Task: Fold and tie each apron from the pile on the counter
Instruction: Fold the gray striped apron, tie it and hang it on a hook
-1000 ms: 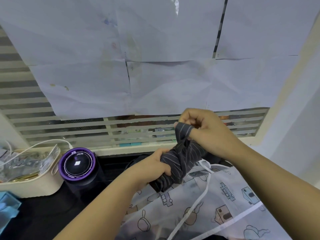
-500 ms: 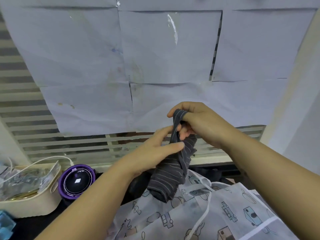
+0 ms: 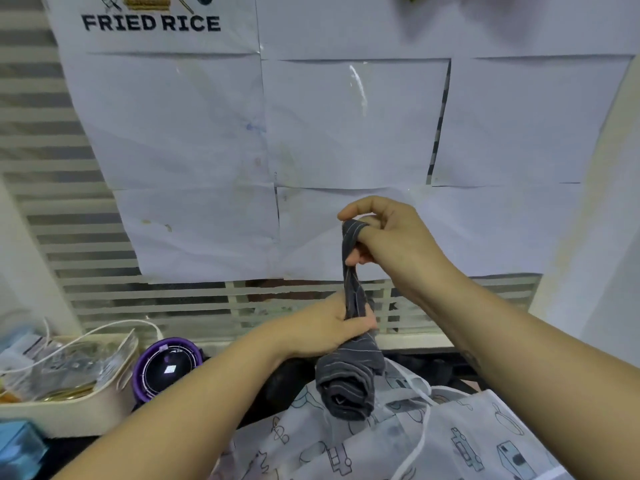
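Overall: both hands hold a rolled dark striped apron [image 3: 348, 382] in the air, just above a white printed apron [image 3: 467, 441] that lies on the near right of the black counter [image 3: 69, 452].
Right hand [image 3: 391, 237]: raised highest, with its fingers curled. The strap [image 3: 349, 268] is looped over one finger and pinched, and runs taut down to the roll.
Left hand [image 3: 322, 329]: below the right hand, closed round the neck of the roll where the strap enters it.
Roll: hangs under the left hand with its coiled end facing the camera.
Hidden: the left fingertips are behind the fabric. Whether the strap is knotted cannot be told.
Cut off: the printed apron runs off the bottom edge, and its white tie [image 3: 420, 441] trails across it.
Far left: a cream tray [image 3: 69, 410] with blurred clutter, and a purple-rimmed round object [image 3: 166, 367] beside it.
Wall: paper sheets [image 3: 346, 133], one of them reading FRIED RICE.
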`<state>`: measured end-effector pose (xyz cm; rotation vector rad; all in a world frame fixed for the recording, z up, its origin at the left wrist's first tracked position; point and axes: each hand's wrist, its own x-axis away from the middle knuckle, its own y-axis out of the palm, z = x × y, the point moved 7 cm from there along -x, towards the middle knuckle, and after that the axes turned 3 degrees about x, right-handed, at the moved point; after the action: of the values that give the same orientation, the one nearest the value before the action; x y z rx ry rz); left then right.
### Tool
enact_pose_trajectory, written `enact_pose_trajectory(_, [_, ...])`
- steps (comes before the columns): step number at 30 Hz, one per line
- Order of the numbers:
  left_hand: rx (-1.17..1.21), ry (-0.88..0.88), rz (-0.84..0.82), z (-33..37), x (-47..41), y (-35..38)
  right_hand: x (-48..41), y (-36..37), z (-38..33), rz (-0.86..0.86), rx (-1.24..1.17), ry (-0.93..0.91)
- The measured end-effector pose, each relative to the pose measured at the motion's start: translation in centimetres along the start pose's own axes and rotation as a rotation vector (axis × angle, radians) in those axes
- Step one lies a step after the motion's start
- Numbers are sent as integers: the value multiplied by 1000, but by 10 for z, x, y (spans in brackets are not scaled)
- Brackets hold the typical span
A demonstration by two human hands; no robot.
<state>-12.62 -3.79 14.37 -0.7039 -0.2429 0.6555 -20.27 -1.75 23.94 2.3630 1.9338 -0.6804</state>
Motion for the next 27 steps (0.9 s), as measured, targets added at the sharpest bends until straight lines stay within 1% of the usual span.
enact_pose_trajectory(2, [-11,-19,2,6,6,-22,-6,5,-18,-46,30,-64])
enact_pose_trajectory(4, [83,-18,84,15,16,-54,-17,8,-46,-98,61,-127])
enact_pose_trajectory(6, [173,2,246,30,33,-93,-30,17,-74,-142,86,-182])
enact_pose_trajectory(7, [176,21,346,38,41,-113,-36,24,-86,-154,94,-209])
enact_pose_trajectory(9, [124,61,557,55,64,-153,-47,41,-110,-161,92,-264])
enact_pose_trajectory(11, [8,53,753,69,90,-188,-56,59,-133,-155,78,-315])
enact_pose_trajectory(13, [-97,25,879,78,114,-215,-63,78,-158,-142,34,-361])
enact_pose_trajectory(15, [-153,-9,944,84,138,-241,-70,98,-184,-127,-18,-411])
enact_pose_trajectory(17, [-130,-33,1021,89,163,-265,-76,116,-207,-124,-56,-450])
enact_pose_trajectory(19, [-102,-20,1105,95,194,-292,-82,140,-233,-137,-96,-488])
enact_pose_trajectory(21, [-138,5,1154,103,226,-319,-86,166,-263,-131,-121,-564])
enact_pose_trajectory(24, [-265,9,1199,115,271,-353,-88,207,-303,-137,-152,-643])
enact_pose_trajectory(27, [-492,-64,1255,126,318,-380,-85,251,-342,-173,-217,-702])
